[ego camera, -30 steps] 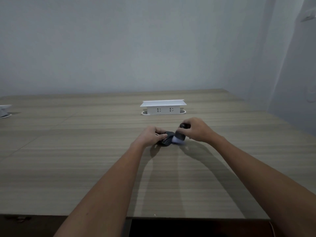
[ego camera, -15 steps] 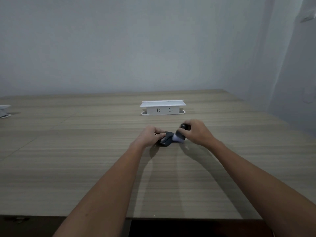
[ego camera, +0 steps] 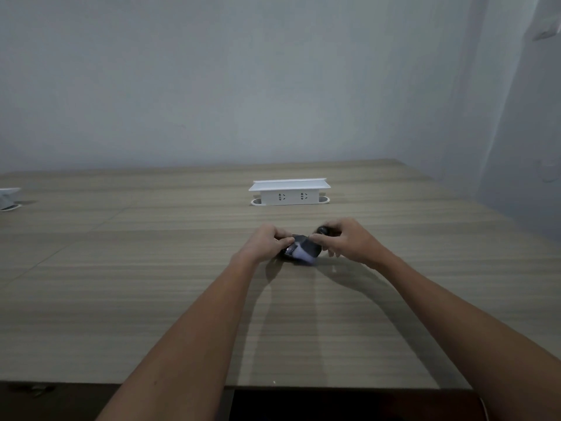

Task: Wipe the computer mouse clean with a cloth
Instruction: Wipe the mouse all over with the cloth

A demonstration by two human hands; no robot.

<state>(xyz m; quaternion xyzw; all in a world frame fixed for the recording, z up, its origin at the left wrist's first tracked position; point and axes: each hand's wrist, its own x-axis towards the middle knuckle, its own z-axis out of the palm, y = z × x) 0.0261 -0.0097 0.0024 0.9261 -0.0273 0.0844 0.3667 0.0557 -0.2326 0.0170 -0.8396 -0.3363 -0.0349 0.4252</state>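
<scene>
A dark computer mouse (ego camera: 287,251) lies on the wooden table (ego camera: 151,299) in the middle of the view. My left hand (ego camera: 267,242) grips its left side with the fingers curled over it. My right hand (ego camera: 349,241) pinches a small cloth (ego camera: 305,253), dark on top and pale lavender underneath. The cloth is pressed over the right part of the mouse and hides most of it. A dark rounded bit (ego camera: 322,230) pokes out behind my right fingers; I cannot tell what it is.
A white socket box (ego camera: 290,192) with a flip-up lid stands on the table behind my hands. Another white box (ego camera: 8,197) is cut off at the far left edge. The wall rises behind the table, and the table's front edge (ego camera: 273,385) is close to me.
My right hand has slid the cloth leftward, so it now covers more of the mouse. My left hand has stayed on the mouse.
</scene>
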